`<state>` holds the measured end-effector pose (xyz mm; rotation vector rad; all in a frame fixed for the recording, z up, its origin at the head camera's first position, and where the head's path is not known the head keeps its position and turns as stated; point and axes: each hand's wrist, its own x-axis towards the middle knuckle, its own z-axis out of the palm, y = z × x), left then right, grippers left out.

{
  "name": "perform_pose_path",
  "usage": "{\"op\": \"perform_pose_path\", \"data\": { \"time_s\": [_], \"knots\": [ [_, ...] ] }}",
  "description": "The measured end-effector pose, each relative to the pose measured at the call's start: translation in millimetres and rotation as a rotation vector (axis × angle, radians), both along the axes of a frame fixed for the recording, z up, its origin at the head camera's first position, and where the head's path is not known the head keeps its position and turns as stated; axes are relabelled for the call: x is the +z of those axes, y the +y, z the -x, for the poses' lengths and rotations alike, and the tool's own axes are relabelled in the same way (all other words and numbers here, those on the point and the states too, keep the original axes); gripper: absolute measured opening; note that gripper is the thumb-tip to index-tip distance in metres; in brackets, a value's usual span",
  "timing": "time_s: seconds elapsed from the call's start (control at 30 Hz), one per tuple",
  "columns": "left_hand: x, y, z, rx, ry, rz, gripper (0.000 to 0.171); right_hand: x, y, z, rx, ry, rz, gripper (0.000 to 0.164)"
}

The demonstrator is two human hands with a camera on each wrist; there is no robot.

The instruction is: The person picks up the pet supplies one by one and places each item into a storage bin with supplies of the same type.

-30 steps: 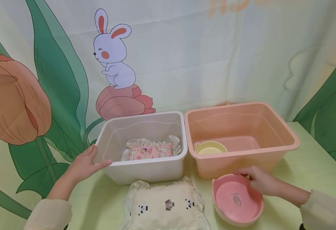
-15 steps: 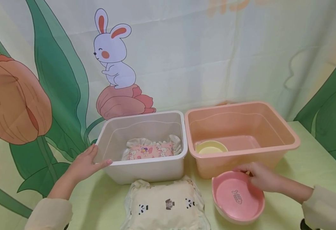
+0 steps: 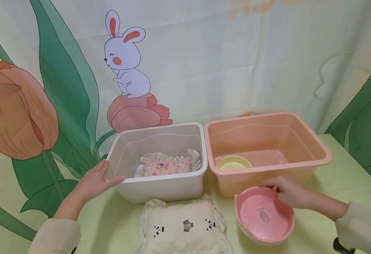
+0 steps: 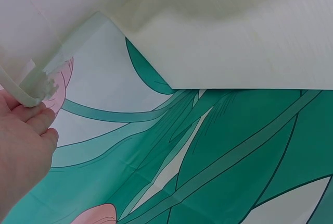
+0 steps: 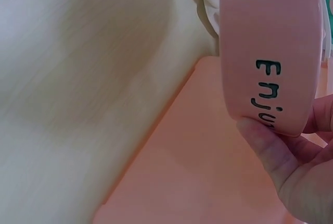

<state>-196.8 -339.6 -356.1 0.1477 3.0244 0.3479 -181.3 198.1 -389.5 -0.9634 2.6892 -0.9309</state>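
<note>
My right hand (image 3: 291,193) pinches the back right rim of a pink bowl (image 3: 263,215) that has a pointed ear on its edge and a fishbone drawn inside. Dark lettering runs along the side of the bowl (image 5: 270,41) in the right wrist view, where my thumb presses its outer wall. The bowl stands in front of a peach bin (image 3: 267,174), tilted slightly. My left hand (image 3: 93,181) rests with spread fingers on the front left corner of a white bin (image 3: 160,188). In the left wrist view, fingertips (image 4: 41,122) of that hand touch the bin's rim.
Inside the white bin lies a pink ruffled pillow (image 3: 167,167) with rabbit prints. A yellow bowl (image 3: 234,162) sits in the peach bin. In front, a cream pillow (image 3: 182,225) with animal prints lies on the green table (image 3: 109,229). Behind hangs a printed curtain (image 3: 204,63).
My right hand has risen a little and moved slightly right with the pink bowl, which has tilted more. My left hand stays on the white bin.
</note>
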Motion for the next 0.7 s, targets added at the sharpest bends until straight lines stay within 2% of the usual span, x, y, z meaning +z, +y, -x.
{"op": "perform_pose_path", "data": {
  "time_s": [0.7],
  "knots": [
    [1.0, 1, -0.3, -0.007, 0.006, 0.008, 0.097, 15.9, 0, 3.2, 0.056, 0.009, 0.027, 0.047]
  ]
}}
